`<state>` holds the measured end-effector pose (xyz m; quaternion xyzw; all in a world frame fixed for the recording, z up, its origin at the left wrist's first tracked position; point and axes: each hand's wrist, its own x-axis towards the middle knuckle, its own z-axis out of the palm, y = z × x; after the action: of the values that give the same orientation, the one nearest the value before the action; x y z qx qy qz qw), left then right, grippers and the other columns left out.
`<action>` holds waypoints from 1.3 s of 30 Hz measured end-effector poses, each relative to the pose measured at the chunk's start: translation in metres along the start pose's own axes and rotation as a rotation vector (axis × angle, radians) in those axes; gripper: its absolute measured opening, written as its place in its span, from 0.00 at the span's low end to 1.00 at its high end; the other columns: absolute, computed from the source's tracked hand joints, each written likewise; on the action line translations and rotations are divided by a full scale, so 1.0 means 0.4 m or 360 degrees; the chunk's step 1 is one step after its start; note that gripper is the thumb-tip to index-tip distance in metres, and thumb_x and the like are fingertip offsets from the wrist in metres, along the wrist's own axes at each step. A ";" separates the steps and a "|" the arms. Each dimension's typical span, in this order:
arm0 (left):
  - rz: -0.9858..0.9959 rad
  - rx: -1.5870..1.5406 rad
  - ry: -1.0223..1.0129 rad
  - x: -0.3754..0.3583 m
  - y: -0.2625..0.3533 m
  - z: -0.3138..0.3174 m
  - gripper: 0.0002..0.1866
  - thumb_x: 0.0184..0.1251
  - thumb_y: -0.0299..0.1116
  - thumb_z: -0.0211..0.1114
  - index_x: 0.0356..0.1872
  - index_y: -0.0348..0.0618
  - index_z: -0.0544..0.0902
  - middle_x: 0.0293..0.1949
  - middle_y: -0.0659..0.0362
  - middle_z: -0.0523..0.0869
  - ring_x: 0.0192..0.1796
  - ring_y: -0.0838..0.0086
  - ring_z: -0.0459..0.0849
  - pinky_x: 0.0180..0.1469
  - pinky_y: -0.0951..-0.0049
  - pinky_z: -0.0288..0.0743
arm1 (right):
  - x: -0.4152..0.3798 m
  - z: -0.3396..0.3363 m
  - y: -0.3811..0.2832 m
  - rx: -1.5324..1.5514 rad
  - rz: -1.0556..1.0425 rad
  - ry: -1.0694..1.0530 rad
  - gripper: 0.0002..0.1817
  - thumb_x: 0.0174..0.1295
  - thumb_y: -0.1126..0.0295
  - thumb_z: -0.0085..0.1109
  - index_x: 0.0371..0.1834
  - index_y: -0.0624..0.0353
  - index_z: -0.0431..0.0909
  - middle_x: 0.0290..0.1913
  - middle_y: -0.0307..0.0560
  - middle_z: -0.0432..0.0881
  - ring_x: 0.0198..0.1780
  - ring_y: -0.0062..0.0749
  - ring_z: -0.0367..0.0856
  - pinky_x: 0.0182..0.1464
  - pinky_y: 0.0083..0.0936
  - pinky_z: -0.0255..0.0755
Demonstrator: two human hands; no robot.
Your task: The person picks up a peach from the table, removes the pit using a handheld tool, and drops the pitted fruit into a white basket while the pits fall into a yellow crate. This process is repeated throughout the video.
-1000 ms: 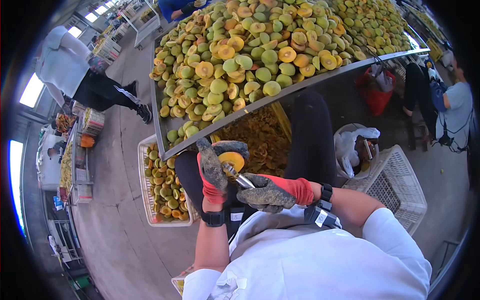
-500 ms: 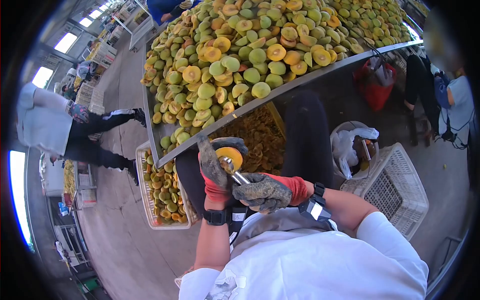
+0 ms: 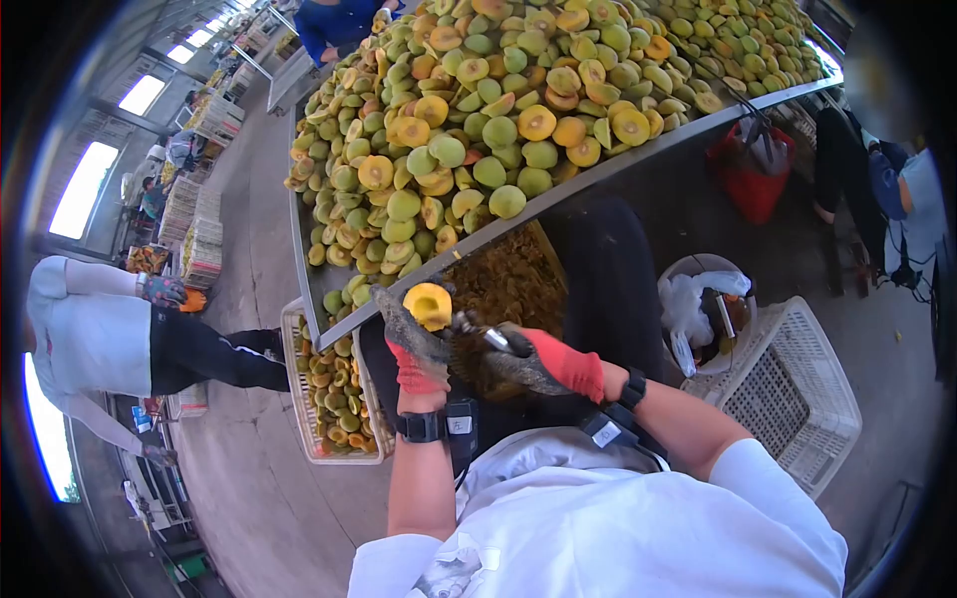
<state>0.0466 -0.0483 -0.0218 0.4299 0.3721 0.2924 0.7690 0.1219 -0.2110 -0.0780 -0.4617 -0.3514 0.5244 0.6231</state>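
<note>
My left hand (image 3: 412,337), in a red and grey dirt-stained glove, is closed around a peach half (image 3: 429,305) whose yellow cut face with a round hollow turns up. My right hand (image 3: 538,364), gloved alike, grips a metal pitting spoon (image 3: 492,339). The spoon's tip is apart from the fruit, to its right; something dark and blurred is near it, which I cannot make out. Below both hands, a container holds brown scraps (image 3: 513,289). Just beyond rises a heap of green-yellow peach halves (image 3: 469,149) on a metal-edged table (image 3: 558,192).
A white crate (image 3: 374,453) of peach halves stands at the left, under the table corner. To the right are a bucket with a plastic bag (image 3: 688,304), a white crate (image 3: 812,419) and a red bag (image 3: 753,174). A person (image 3: 95,319) walks at the left; others are nearby.
My right hand has drawn the spoon out of the peach half and away to the right. The peach half's hollow now shows. The person at the left has come closer.
</note>
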 end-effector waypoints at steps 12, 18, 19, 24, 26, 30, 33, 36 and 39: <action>0.0445 0.0488 -0.0271 -0.017 -0.007 0.017 0.40 0.71 0.64 0.33 0.36 0.35 0.80 0.31 0.54 0.84 0.34 0.68 0.83 0.41 0.70 0.79 | 0.012 0.045 -0.043 -0.0424 -0.0650 0.0545 0.07 0.64 0.76 0.55 0.44 0.62 0.70 0.34 0.39 0.77 0.32 0.21 0.73 0.36 0.19 0.69; 0.0336 0.0464 -0.0018 0.022 0.002 -0.022 0.41 0.68 0.68 0.33 0.33 0.36 0.81 0.28 0.55 0.84 0.29 0.70 0.83 0.36 0.75 0.80 | -0.034 -0.004 -0.029 0.0450 0.0282 0.0619 0.17 0.72 0.58 0.43 0.46 0.60 0.76 0.37 0.34 0.80 0.34 0.17 0.76 0.36 0.16 0.71; 0.0330 0.0455 -0.0020 0.028 -0.001 -0.032 0.41 0.68 0.68 0.33 0.33 0.36 0.81 0.28 0.55 0.84 0.29 0.70 0.83 0.36 0.75 0.80 | -0.039 -0.014 -0.033 -0.0164 0.0278 0.0658 0.17 0.72 0.57 0.44 0.46 0.60 0.76 0.38 0.35 0.80 0.34 0.17 0.76 0.37 0.17 0.71; 0.0276 0.0308 -0.0056 0.016 0.003 -0.055 0.41 0.70 0.66 0.34 0.33 0.33 0.81 0.28 0.54 0.85 0.31 0.69 0.83 0.39 0.75 0.79 | 0.034 0.088 -0.059 -0.0201 -0.0599 0.0800 0.20 0.74 0.56 0.39 0.42 0.60 0.77 0.32 0.35 0.79 0.30 0.18 0.74 0.32 0.20 0.68; 0.0383 0.0336 -0.0048 -0.008 0.011 -0.045 0.40 0.71 0.64 0.35 0.33 0.32 0.81 0.29 0.54 0.85 0.31 0.69 0.83 0.41 0.75 0.78 | 0.044 0.111 -0.072 -0.0707 -0.0484 0.0641 0.12 0.70 0.63 0.46 0.42 0.61 0.74 0.33 0.41 0.80 0.31 0.28 0.78 0.32 0.26 0.70; 0.0280 0.0274 -0.0157 -0.010 0.015 -0.084 0.38 0.73 0.62 0.34 0.36 0.33 0.81 0.30 0.55 0.85 0.32 0.70 0.83 0.41 0.75 0.78 | 0.053 0.124 -0.081 -0.1334 -0.0196 0.0535 0.12 0.58 0.77 0.55 0.45 0.61 0.69 0.35 0.53 0.77 0.33 0.49 0.76 0.34 0.31 0.71; 0.0288 0.0427 -0.0062 0.012 -0.021 -0.130 0.37 0.73 0.62 0.35 0.36 0.35 0.81 0.30 0.56 0.85 0.31 0.71 0.83 0.39 0.75 0.78 | 0.060 0.132 -0.061 -0.1493 -0.0190 0.0588 0.16 0.54 0.78 0.55 0.47 0.60 0.68 0.33 0.53 0.75 0.34 0.52 0.76 0.35 0.33 0.71; 0.0288 0.0443 -0.0040 0.030 -0.054 -0.164 0.36 0.72 0.62 0.38 0.34 0.36 0.81 0.28 0.57 0.85 0.30 0.74 0.83 0.37 0.76 0.78 | 0.073 0.125 -0.011 -0.1648 -0.0136 0.0627 0.18 0.53 0.78 0.55 0.49 0.61 0.67 0.35 0.54 0.75 0.35 0.54 0.76 0.35 0.34 0.71; 0.0379 0.0444 0.0027 0.030 -0.074 -0.173 0.34 0.71 0.62 0.40 0.32 0.38 0.80 0.27 0.58 0.84 0.27 0.75 0.83 0.29 0.78 0.76 | 0.096 0.061 0.102 -0.2078 -0.0039 0.0769 0.12 0.61 0.70 0.53 0.46 0.60 0.71 0.32 0.48 0.76 0.33 0.43 0.78 0.33 0.30 0.70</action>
<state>0.0002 -0.0218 -0.0760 0.5709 0.3620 0.3307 0.6586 0.0936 -0.1675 -0.1104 -0.8418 -0.4514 0.0812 0.2847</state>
